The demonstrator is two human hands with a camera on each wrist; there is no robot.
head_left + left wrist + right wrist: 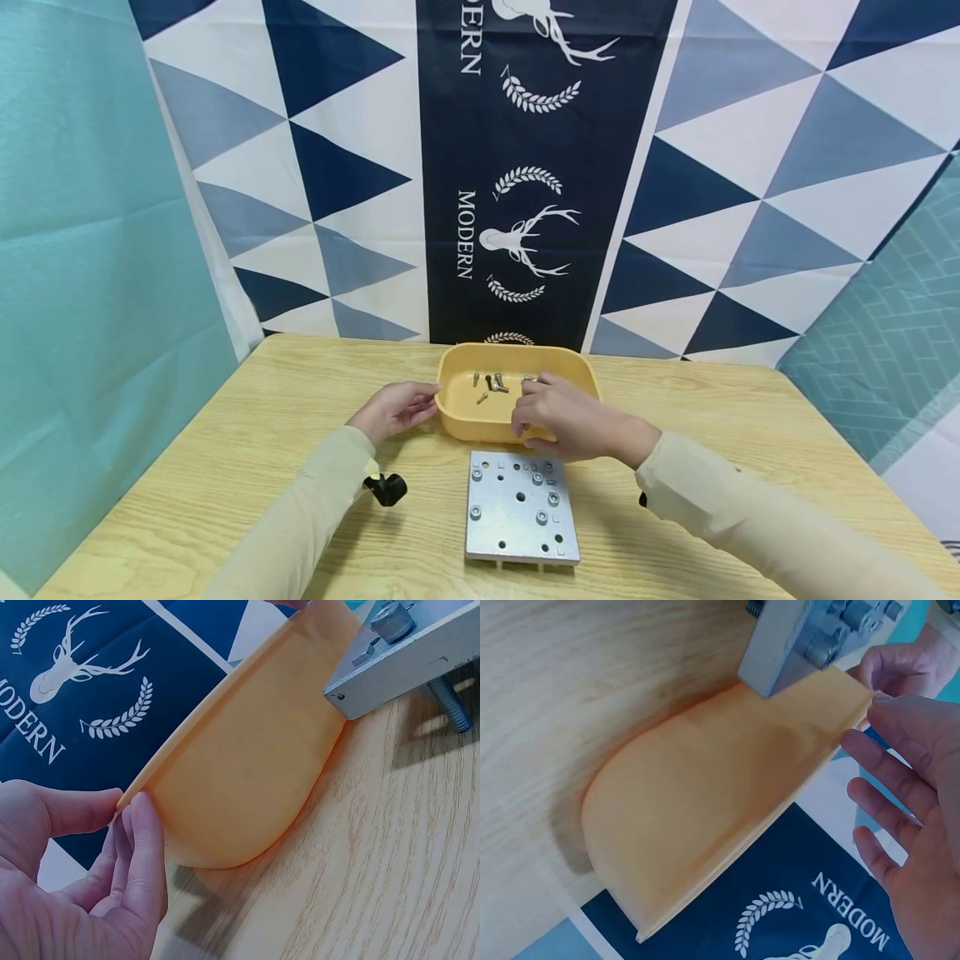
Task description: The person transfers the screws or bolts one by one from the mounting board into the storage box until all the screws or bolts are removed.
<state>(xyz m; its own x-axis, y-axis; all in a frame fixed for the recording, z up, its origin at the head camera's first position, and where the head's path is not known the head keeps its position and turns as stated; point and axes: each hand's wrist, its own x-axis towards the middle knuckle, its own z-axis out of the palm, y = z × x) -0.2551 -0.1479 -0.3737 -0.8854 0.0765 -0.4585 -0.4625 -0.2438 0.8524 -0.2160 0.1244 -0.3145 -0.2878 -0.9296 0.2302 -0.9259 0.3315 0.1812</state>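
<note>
A yellow plastic bin [480, 432] stands at the back of the table with several small screws [495, 383] lying inside. My left hand [401, 407] pinches its left rim between thumb and fingers, plain in the left wrist view. My right hand [562, 417] is over the bin's front right side, its fingers spread and slightly bent in the right wrist view. One of its digits is at the rim, and whether it presses there cannot be made out. Just in front of the bin is a silver metal plate [506, 529] with socket-head bolts [542, 517] in several holes.
The wooden table [300, 433] ends at a patterned cloth backdrop [360, 250], close behind the bin. A teal cloth [112, 292] hangs on the left. Bolt shanks [450, 705] stick out beneath the plate. A black device [386, 489] is at the left wrist.
</note>
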